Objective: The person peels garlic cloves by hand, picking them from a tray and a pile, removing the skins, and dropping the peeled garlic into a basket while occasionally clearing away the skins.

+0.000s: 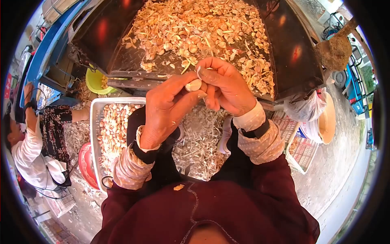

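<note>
Both of my hands meet at the near edge of a dark tray [140,83] heaped with garlic cloves and skins [195,32]. A pale garlic clove [193,85] is pinched between the thumb and fingers of my left hand [164,103]. Right beside it, my right hand [227,87] has its thumb and forefinger pressed together, with a small whitish piece at the fingertips, too small to name surely. The other fingers of my right hand are curled close to the clove.
A white crate [95,134] of cloves stands left, near a green bowl [94,83] and a red basin [86,162]. Another person [30,150] sits far left. At right are a bucket [325,122] and a crate [302,160]. Skins litter the floor [199,142].
</note>
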